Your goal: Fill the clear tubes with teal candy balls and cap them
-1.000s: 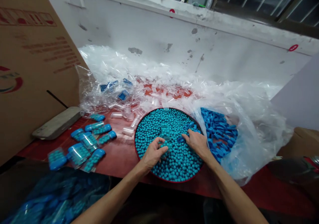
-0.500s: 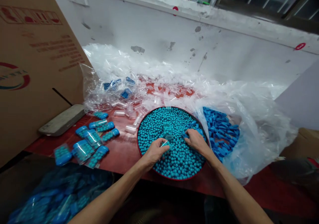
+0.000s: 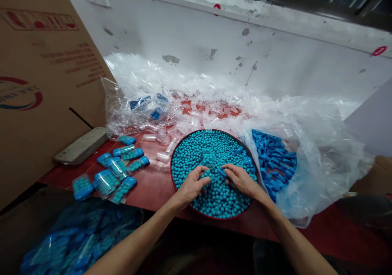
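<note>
A round, red-rimmed tray (image 3: 175,185) full of small teal balls (image 3: 220,203) sits at the table's front edge. Above the balls, my left hand (image 3: 196,182) is closed on a clear container (image 3: 207,174) with teal balls in it, partly hidden by the fingers. Close by on the right, my right hand (image 3: 237,178) pinches a blue cap (image 3: 221,171). Another clear container (image 3: 208,157) lies on the balls just beyond my hands. More blue caps (image 3: 247,160) rest at the tray's right side.
Several filled containers (image 3: 118,168) lie left on the red table (image 3: 150,187). A plastic bag (image 3: 318,177) with blue caps is at the right. Clear empty containers (image 3: 163,156) spread behind the tray. A cardboard box (image 3: 55,71) and a grey flat object (image 3: 81,146) stand left.
My right hand has moved left from the caps in the tray, with a blue cap between its fingers, towards my left hand. The whole view has shifted slightly.
</note>
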Available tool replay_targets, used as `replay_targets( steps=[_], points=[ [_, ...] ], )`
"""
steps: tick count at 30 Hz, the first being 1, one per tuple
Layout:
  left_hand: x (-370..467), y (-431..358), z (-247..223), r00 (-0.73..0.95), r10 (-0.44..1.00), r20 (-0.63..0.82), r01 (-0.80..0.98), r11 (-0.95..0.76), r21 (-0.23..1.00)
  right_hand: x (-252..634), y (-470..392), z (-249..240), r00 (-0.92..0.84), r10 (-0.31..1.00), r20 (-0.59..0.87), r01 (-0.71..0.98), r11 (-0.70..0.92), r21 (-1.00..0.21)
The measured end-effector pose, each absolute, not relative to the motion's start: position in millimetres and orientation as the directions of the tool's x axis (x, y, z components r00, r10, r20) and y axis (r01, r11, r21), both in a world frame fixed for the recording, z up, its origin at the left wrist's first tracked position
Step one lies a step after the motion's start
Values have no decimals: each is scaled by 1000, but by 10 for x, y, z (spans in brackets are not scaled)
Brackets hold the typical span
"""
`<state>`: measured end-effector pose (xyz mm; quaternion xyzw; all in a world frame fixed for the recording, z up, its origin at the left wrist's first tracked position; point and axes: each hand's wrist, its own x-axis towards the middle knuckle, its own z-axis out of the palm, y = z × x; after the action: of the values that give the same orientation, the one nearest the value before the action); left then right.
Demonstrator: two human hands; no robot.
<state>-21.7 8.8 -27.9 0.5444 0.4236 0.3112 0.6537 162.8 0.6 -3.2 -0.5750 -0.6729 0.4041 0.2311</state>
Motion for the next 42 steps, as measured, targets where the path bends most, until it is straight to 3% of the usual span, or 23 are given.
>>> replay_targets(
  steps=[3,6,12,18,21,25,31,37,42],
  points=[
    [-202,85,-302,444,884,-148,82,125,989,1587,31,-23,-189,956,-225,455,-118,-883],
    [-206,73,-310,434,897,-85,90,51,995,1489,22,-46,-267,944,-193,396,-76,-915],
    [-212,63,-287,448,876,-178,87,155,984,1596,-26,-28,-291,933,-215,430,-73,-900],
    [-213,69,-264,504,854,-129,39,127,991,1540,-92,70,-393,872,-293,200,-230,-952],
    [-224,54,-270,510,854,-99,13,108,994,1408,-93,7,-332,918,-216,152,-174,-973],
    [-225,43,-283,475,875,-95,-7,112,994,1257,-103,-104,-124,976,-181,64,-174,-983],
    [-222,39,-271,437,895,-86,-92,140,986,1153,-166,-116,97,995,9,202,-11,-979],
    [-231,13,-279,380,922,-78,-123,134,983,1154,-181,-38,-40,986,159,337,163,-927],
    [-215,24,-278,388,913,-127,-103,180,978,1126,-209,-104,68,995,75,308,51,-950]
  ],
)
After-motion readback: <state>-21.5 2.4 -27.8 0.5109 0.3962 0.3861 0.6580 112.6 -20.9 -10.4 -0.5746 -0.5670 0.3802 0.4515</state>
